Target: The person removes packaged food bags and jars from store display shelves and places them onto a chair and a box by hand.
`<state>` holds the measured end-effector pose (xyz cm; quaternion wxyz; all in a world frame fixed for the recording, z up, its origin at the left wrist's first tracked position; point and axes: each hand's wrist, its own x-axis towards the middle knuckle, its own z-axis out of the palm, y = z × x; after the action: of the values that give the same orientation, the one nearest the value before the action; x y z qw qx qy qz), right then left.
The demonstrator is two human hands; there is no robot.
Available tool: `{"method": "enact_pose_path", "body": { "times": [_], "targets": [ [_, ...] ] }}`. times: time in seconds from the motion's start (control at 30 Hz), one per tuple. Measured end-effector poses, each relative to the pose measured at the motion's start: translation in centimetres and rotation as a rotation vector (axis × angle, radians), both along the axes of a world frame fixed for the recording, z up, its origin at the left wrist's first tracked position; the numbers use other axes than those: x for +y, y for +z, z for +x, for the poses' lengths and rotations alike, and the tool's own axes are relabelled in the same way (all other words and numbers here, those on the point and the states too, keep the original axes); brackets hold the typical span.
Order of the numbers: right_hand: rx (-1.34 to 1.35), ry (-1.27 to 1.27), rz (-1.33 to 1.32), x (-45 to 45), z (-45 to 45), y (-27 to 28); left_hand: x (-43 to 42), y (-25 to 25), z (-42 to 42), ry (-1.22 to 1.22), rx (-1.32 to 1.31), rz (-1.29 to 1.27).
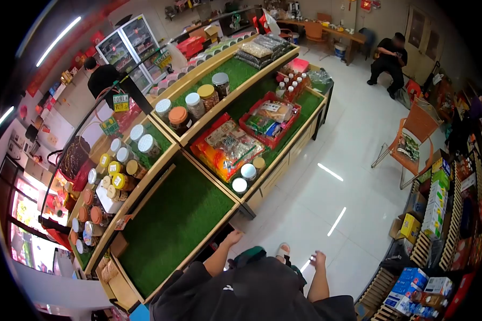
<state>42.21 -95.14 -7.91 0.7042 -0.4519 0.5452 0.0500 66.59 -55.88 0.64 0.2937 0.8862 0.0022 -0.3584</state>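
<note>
My left hand (233, 237) hangs just beside the front corner of a wooden display stand with green turf lining (171, 224). Its fingers look loosely stretched, and I see nothing in them. Out over the white tiled floor, my right hand (318, 259) is held away from my body with its fingers curled in. A small pale spot shows at those fingers, too small to make out. Closest to my left hand on the stand are white-lidded jars (240, 185) and a large red-and-orange bag of packaged food (227, 147).
A red basket (270, 142) of packets and red bottles (292, 88) stand farther along. Many lidded jars (124, 182) fill the left tier. An orange chair (415, 136) and shelves of boxes (436, 208) are right. One person (391, 61) sits at the back; another (97, 80) stands near fridges.
</note>
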Motion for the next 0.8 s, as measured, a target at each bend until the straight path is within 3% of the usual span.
{"method": "enact_pose_path", "body": {
  "times": [0.23, 0.4, 0.57, 0.6, 0.67, 0.7, 0.77, 0.8],
  "targets": [
    [-0.126, -0.169, 0.103, -5.0, 9.3, 3.2, -5.9, -1.4, 4.2, 0.038, -0.165, -0.142],
    [-0.081, -0.222, 0.253, -7.3, 12.9, 1.1, -11.0, -1.3, 9.9, 0.108, -0.232, -0.249],
    [-0.093, -0.037, 0.175, -12.9, 21.0, 1.5, -16.4, -2.4, 19.4, 0.014, -0.06, -0.364],
    [-0.08, 0.033, 0.206, -14.6, 23.9, 3.4, -17.3, -0.3, 21.1, 0.002, -0.047, -0.541],
    [-0.092, 0.12, 0.126, -17.9, 31.1, 6.6, -19.9, 1.1, 25.2, 0.092, 0.02, -0.514],
    [-0.112, 0.16, 0.078, -18.1, 35.6, 7.5, -20.9, 3.2, 27.2, 0.014, -0.182, -0.465],
    [-0.264, 0.257, -0.036, -19.4, 44.0, 8.4, -22.1, 9.8, 30.8, 0.055, -0.376, -0.614],
    [-0.317, 0.308, -0.096, -17.9, 48.3, 12.4, -22.4, 14.5, 32.1, 0.098, -0.404, -0.588]
  ]
}}
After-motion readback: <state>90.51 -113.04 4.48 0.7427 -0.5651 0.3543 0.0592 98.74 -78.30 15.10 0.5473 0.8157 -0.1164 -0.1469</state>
